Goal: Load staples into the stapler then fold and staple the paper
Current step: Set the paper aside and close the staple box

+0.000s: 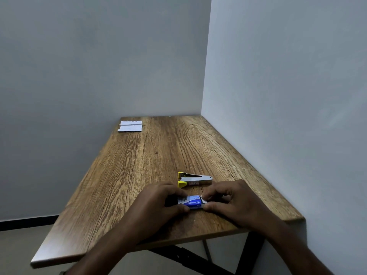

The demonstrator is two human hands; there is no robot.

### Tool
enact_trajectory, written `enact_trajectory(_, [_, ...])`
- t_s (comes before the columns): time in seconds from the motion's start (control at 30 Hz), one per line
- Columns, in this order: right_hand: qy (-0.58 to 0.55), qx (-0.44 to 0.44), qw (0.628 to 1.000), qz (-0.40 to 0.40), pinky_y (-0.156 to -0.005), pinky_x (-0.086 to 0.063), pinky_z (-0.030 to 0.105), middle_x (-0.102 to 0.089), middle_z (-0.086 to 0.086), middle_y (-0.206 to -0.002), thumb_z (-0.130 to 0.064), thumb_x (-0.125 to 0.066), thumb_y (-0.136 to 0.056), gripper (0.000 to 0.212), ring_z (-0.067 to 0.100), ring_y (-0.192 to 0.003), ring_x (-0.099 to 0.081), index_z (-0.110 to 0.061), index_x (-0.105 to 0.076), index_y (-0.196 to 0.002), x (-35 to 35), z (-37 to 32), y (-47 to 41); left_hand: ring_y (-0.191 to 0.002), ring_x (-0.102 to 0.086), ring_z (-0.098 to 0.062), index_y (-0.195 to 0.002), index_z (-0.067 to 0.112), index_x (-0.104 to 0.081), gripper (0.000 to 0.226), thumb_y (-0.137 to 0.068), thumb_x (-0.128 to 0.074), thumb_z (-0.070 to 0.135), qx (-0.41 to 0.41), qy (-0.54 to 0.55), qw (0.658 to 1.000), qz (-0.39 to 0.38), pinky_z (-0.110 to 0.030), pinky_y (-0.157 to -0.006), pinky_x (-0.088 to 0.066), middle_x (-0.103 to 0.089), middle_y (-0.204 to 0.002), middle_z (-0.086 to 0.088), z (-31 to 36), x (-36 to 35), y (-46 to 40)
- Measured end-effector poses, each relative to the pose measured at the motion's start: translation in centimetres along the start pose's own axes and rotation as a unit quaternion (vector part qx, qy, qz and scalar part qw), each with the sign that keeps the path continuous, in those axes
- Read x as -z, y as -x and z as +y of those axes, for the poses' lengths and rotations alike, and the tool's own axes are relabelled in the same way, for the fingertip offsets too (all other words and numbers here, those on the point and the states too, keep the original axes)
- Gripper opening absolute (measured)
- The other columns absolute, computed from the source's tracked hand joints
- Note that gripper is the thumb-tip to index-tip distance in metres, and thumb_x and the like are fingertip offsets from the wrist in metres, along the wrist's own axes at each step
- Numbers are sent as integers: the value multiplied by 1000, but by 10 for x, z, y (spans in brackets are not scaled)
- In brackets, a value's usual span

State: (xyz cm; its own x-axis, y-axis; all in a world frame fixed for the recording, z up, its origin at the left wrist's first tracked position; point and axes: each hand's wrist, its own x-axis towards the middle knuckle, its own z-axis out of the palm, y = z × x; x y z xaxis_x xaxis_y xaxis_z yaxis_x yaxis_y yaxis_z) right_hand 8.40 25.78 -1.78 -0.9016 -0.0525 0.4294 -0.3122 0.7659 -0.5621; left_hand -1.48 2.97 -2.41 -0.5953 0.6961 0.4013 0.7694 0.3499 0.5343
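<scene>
Stapler (193, 180) lies just beyond both hands (198, 203).

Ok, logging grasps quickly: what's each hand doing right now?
Left hand: closed on the left end of the small blue staple box.
Right hand: closed on the box's right end, at its white flap.

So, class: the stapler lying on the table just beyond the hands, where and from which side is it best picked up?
Probably by the metal body of the stapler, mid-length, pinched from above across its narrow width. It lies lengthwise left to right with nothing beside it; the yellow end looks sprung open, so avoid that.
</scene>
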Motion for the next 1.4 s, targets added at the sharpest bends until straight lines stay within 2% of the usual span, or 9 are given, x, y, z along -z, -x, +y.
enact_trajectory(0.07, [-14,3,1000,1,-75,-57,25,-77,-11,-90,-26,-84,-76,17,2,-86,-71,-22,-80,-92,0,1,1,-92,-61,2,-111,32,-73,33,-79,-77,40,-5,-2,1000,-3,-24,-79,-52,-67,-101,20,0,1,1])
enact_trajectory(0.2, [-3,-5,1000,-15,-77,-53,16,-74,-17,-97,-32,-81,-78,27,2,-94,-68,-28,-76,-105,3,5,3,-92,-61,2,-111,33,-72,33,-79,-77,41,-2,3,1000,-4,-21,-77,-52,-66,-100,22,-1,2,3])
enact_trajectory(0.27, [7,-6,1000,-23,-78,-52,17,-73,-17,-99,-30,-80,-79,30,3,-96,-67,-29,-75,-108,5,6,2,-92,-61,2,-110,35,-72,33,-79,-77,42,2,4,1000,-4,-21,-77,-51,-66,-99,22,-2,3,2])
enact_trajectory(0.4, [-11,1,999,-30,-77,-57,27,-72,-12,-95,-23,-80,-80,27,9,-91,-69,-29,-77,-106,7,5,2,-92,-60,3,-110,36,-71,34,-78,-77,44,4,2,1000,-7,-20,-76,-51,-66,-100,22,-2,2,2])
enact_trajectory(0.53, [-2,6,1000,-29,-81,-57,34,-74,-12,-100,-23,-80,-81,25,6,-95,-69,-27,-77,-106,12,5,4,-92,-61,2,-111,36,-71,34,-79,-76,45,6,1,1000,-8,-21,-76,-51,-66,-101,22,-2,1,2])
enact_trajectory(0.93, [54,31,997,-41,-82,-53,24,-69,-17,-106,-28,-75,-85,19,-1,-100,-64,-29,-78,-103,11,2,5,-92,-59,4,-110,35,-71,33,-78,-76,45,1,-7,1000,-5,-19,-78,-49,-65,-101,23,-1,1,3])
enact_trajectory(1.1, [37,7,999,-37,-77,-50,10,-71,-19,-102,-26,-78,-82,33,-2,-95,-65,-31,-71,-113,10,2,4,-93,-59,4,-111,36,-70,36,-78,-74,48,3,-4,1000,-9,-19,-78,-50,-65,-103,24,-3,1,3])
enact_trajectory(1.2, [5,-27,999,-39,-81,-53,12,-72,-21,-105,-26,-80,-80,42,-3,-98,-66,-37,-68,-119,13,5,6,-94,-59,4,-111,38,-69,34,-78,-74,47,4,-2,1000,-9,-16,-77,-49,-64,-102,25,-3,0,3])
enact_trajectory(1.4, [-23,-34,999,-26,-86,-55,23,-75,-21,-102,-26,-83,-77,22,-4,-98,-69,-35,-79,-96,11,11,5,-93,-59,4,-111,37,-69,34,-79,-74,48,0,-5,1000,-8,-17,-75,-50,-64,-100,25,-4,1,3])
